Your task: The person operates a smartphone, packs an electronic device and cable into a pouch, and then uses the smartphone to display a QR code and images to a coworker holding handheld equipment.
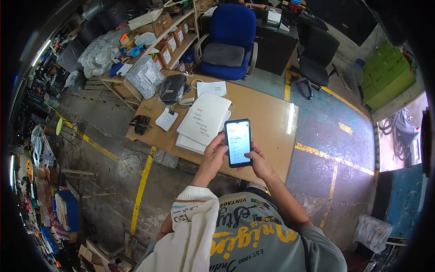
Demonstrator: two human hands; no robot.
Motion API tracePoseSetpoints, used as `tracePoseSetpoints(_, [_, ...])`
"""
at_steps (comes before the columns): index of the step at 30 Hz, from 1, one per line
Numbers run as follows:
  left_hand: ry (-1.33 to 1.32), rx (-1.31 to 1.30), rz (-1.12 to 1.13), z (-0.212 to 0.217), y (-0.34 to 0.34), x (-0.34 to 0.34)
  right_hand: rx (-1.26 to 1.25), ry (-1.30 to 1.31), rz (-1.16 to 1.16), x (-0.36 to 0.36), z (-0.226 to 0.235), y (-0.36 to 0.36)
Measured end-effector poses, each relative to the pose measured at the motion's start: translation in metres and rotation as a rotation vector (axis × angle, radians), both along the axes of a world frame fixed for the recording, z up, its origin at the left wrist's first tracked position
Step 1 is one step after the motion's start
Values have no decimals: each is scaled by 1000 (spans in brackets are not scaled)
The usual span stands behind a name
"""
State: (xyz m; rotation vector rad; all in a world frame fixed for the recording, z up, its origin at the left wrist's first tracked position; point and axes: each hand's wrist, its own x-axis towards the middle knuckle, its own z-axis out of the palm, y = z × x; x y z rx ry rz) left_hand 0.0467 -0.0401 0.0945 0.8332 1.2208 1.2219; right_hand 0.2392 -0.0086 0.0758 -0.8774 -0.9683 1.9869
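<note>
A dark-cased smartphone (pixel 238 144) with a lit, pale screen is held upright between my two hands over the near edge of the desk. My left hand (pixel 215 154) grips its left side, fingers curled round behind it. On the other side my right hand (pixel 259 159) holds the lower right edge, its thumb lying over the lower part of the screen. Just beyond my left hand lies a stack of white folders (pixel 204 119) with handwriting on the top one. A white cloth (pixel 195 226) hangs over my left forearm.
On the brown desk (pixel 271 113) are a clipped notepad (pixel 166 119), a black plastic-wrapped packet (pixel 172 89) and a small black case (pixel 140 124). Beyond it stand a blue office chair (pixel 232 34) and a black one (pixel 318 54). Loaded shelves (pixel 181 38) rise at the far left.
</note>
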Motion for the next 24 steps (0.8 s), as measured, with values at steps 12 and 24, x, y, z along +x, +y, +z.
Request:
tracePoseSetpoints(12, [10, -26, -47, -12, -4, 1, -23, -41, -43, -1, 1, -1])
tracePoseSetpoints(24, [7, -36, -52, -11, -6, 7, -14, -59, -51, 1, -3, -4])
